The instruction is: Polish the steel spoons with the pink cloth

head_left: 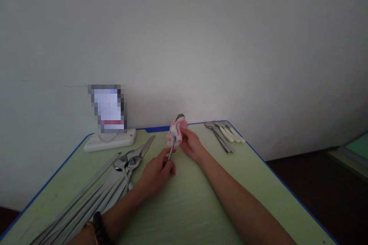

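Observation:
My left hand (158, 169) is closed round the handle of a metal spoon (171, 151), which points up and away from me. A pink and white cloth (176, 131) is wrapped about the spoon's upper part, and only the tip of its bowl shows above the folds. My right hand (191, 141) pinches this cloth against the spoon from the right side. Left of my left hand lies a pile of metal knives (94, 187) and spoons (133, 162), partly hidden by my left forearm.
Spoons (220, 136) and white-handled cutlery (230, 133) lie at the table's back right. A blurred-out phone (107, 108) stands on a white power strip or box (110, 140) at the back left. The green table (195, 203) has a blue edge and meets a pale wall (201, 46).

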`<control>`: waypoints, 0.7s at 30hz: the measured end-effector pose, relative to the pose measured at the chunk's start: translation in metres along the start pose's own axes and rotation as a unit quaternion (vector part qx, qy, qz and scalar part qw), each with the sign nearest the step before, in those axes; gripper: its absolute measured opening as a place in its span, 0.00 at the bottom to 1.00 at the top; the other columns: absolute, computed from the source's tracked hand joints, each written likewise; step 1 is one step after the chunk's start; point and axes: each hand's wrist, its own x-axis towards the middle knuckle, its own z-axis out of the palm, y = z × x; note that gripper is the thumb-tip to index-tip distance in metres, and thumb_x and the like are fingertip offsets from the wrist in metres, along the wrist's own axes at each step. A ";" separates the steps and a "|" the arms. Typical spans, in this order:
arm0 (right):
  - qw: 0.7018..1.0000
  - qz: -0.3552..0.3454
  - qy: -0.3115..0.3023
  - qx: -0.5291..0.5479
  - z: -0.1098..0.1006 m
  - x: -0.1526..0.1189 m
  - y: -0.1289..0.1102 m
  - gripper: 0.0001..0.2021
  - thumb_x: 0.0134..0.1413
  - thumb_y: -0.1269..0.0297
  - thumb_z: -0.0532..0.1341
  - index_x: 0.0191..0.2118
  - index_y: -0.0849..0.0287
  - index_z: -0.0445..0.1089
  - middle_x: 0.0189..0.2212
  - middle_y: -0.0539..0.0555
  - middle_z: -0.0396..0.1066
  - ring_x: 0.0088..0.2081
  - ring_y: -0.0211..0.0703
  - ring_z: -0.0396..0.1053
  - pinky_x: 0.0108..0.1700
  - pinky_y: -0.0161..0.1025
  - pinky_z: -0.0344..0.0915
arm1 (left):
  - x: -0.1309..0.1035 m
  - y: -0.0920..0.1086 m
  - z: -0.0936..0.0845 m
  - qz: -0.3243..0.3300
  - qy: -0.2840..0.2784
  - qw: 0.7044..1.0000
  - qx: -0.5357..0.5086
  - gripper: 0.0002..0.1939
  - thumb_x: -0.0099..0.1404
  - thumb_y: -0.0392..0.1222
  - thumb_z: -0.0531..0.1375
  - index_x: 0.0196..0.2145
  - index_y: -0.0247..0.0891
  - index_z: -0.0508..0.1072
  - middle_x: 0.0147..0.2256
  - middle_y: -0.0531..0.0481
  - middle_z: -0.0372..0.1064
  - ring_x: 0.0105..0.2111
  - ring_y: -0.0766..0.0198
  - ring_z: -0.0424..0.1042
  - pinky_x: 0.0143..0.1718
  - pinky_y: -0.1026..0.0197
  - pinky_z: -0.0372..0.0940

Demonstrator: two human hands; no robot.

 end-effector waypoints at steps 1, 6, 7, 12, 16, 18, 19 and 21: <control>1.000 -0.001 -0.007 -0.021 0.001 -0.001 0.001 0.08 0.42 0.64 0.65 0.29 0.62 0.71 0.22 0.49 0.71 0.25 0.35 0.65 0.31 0.33 0.63 | 0.001 -0.002 0.001 -0.010 0.006 1.000 -0.018 0.18 0.63 0.42 0.45 0.48 0.36 0.62 0.21 0.56 0.66 0.21 0.65 0.64 0.26 0.65 0.55; 0.998 -0.048 0.036 -0.023 0.002 0.001 0.004 0.12 0.40 0.58 0.66 0.30 0.61 0.71 0.22 0.49 0.70 0.27 0.37 0.65 0.33 0.35 0.63 | 0.001 -0.005 0.002 -0.011 0.013 0.999 -0.029 0.18 0.65 0.48 0.42 0.37 0.36 0.67 0.19 0.56 0.59 0.20 0.66 0.60 0.23 0.65 0.52; 0.997 -0.059 0.046 -0.014 0.001 0.003 0.004 0.13 0.40 0.57 0.66 0.31 0.60 0.71 0.23 0.50 0.71 0.28 0.38 0.65 0.34 0.36 0.63 | 0.001 -0.005 0.002 -0.008 0.011 1.000 -0.027 0.18 0.65 0.48 0.42 0.37 0.36 0.68 0.18 0.56 0.58 0.20 0.66 0.60 0.23 0.65 0.52; 0.999 -0.032 0.032 -0.020 -0.001 0.003 -0.001 0.08 0.39 0.63 0.65 0.28 0.60 0.69 0.22 0.49 0.70 0.26 0.37 0.65 0.34 0.37 0.64 | -0.002 -0.003 0.001 -0.017 -0.006 0.999 -0.050 0.20 0.65 0.50 0.43 0.39 0.36 0.69 0.17 0.58 0.54 0.18 0.67 0.57 0.21 0.66 0.50; 0.999 0.031 -0.032 -0.032 0.001 -0.005 -0.005 0.07 0.41 0.65 0.65 0.29 0.62 0.69 0.22 0.49 0.70 0.26 0.36 0.65 0.34 0.37 0.63 | -0.001 -0.005 0.002 -0.031 -0.020 0.995 -0.097 0.22 0.65 0.53 0.43 0.41 0.34 0.67 0.15 0.60 0.52 0.16 0.68 0.55 0.19 0.66 0.50; 0.998 0.037 -0.046 -0.033 0.002 -0.007 -0.006 0.08 0.40 0.65 0.65 0.29 0.62 0.69 0.23 0.49 0.70 0.26 0.36 0.65 0.33 0.36 0.62 | 0.000 -0.006 0.002 -0.040 -0.021 0.994 -0.103 0.22 0.65 0.53 0.42 0.41 0.34 0.67 0.15 0.60 0.52 0.16 0.68 0.55 0.19 0.66 0.50; 0.998 0.036 -0.048 -0.036 0.003 -0.007 -0.005 0.09 0.40 0.64 0.66 0.29 0.62 0.69 0.23 0.49 0.70 0.25 0.35 0.64 0.32 0.36 0.62 | 0.000 -0.006 0.003 -0.042 -0.021 0.994 -0.100 0.22 0.65 0.52 0.42 0.41 0.34 0.66 0.15 0.60 0.52 0.16 0.68 0.55 0.19 0.66 0.50; 0.997 0.033 -0.046 -0.048 0.003 -0.007 -0.003 0.10 0.41 0.61 0.66 0.29 0.62 0.69 0.21 0.49 0.69 0.24 0.36 0.64 0.31 0.36 0.61 | 0.001 -0.007 0.003 -0.039 -0.017 0.995 -0.087 0.21 0.65 0.52 0.42 0.40 0.35 0.66 0.16 0.59 0.52 0.17 0.67 0.56 0.20 0.66 0.50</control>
